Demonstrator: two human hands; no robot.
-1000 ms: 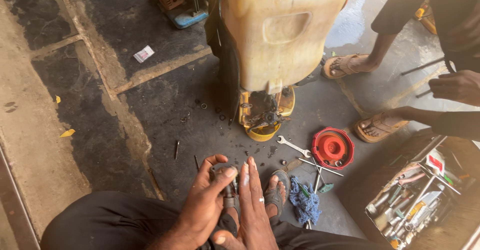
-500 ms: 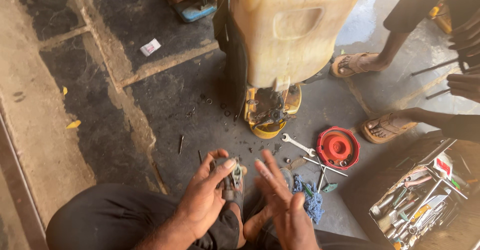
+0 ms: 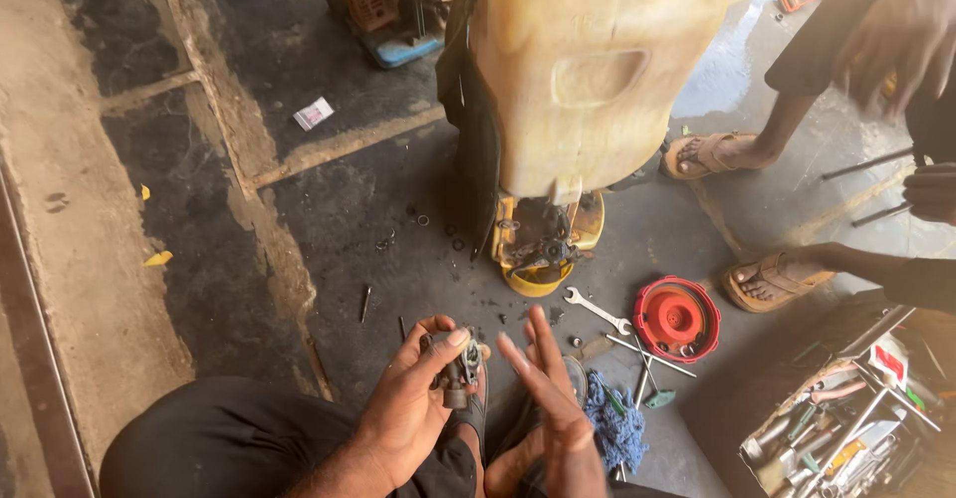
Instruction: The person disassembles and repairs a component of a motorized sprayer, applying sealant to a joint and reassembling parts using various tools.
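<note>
The left hand [image 3: 413, 398] grips a small dark metal engine part [image 3: 456, 367], fingers curled round it with the thumb on top, low in the near middle of the view above the person's dark-clothed knees. The right hand [image 3: 543, 388] has come off the part: half a second ago it was lower and close beside it, and now it is lifted, flat and open with fingers spread, holding nothing, just right of the part and apart from it. So the part now rests in the left hand alone.

Just right of the right hand lies a blue rag [image 3: 612, 428] on the dark concrete floor [image 3: 329, 229]. Farther out are a spanner [image 3: 596, 310], a thin metal rod [image 3: 652, 356] and a red round cap [image 3: 676, 318]. Beyond them stands a yellowish plastic sprayer tank [image 3: 597, 70] on its yellow base [image 3: 543, 249]. At the far right another person's sandalled feet [image 3: 772, 279] stand on the floor, and an open toolbox [image 3: 846, 428] sits at the near right.
</note>
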